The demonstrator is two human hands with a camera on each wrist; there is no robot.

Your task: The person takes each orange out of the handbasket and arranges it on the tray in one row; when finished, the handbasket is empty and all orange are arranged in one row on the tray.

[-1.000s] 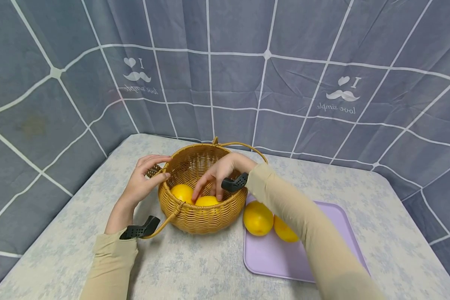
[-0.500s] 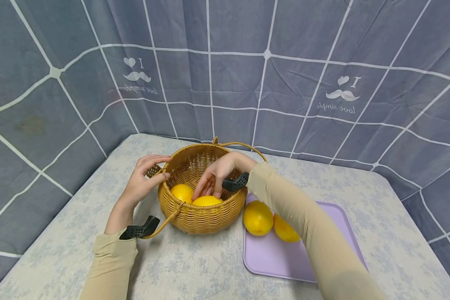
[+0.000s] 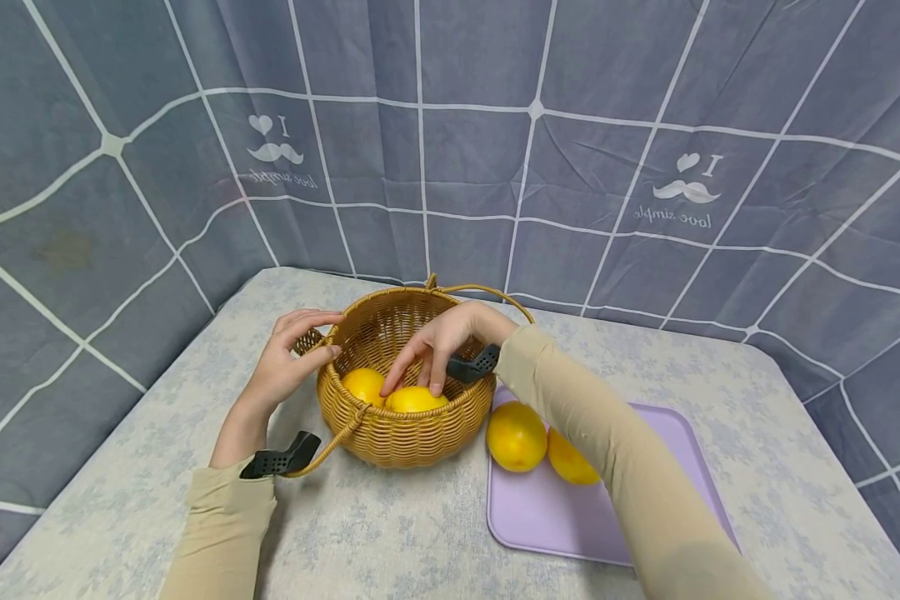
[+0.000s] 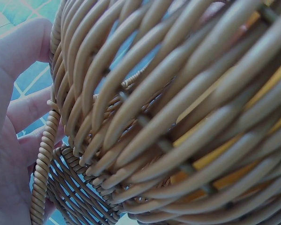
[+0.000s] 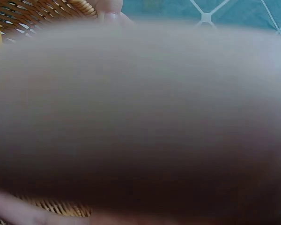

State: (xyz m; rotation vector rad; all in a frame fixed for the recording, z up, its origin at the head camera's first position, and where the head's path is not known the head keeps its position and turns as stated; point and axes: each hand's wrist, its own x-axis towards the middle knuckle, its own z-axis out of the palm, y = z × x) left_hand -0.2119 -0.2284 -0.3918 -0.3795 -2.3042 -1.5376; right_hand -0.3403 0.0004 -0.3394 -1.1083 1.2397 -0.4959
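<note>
A round wicker basket (image 3: 412, 437) stands on the table in the head view, with two lemons visible in it. My left hand (image 3: 281, 367) holds the basket's left rim between thumb and fingers; in the left wrist view, the thumb meets the weave and the other fingers lie behind a wicker handle (image 4: 43, 173). Inside the basket, my right hand (image 3: 442, 342) grips the nearer lemon (image 3: 416, 400), thumb on its right and fingers on its left. Another lemon (image 3: 363, 385) lies just left of it. A blurred surface covers most of the right wrist view.
Right of the basket lies a lilac tray (image 3: 547, 517) bearing two lemons (image 3: 517, 437), one partly hidden by my right sleeve (image 3: 615, 450). A thin basket handle (image 3: 495, 292) leans out at the back right. Behind the table hangs a grey checked curtain (image 3: 480, 167).
My right fingers have shifted slightly on the nearer lemon, which shows a little higher above the front rim. My left hand and the basket have stayed put.
</note>
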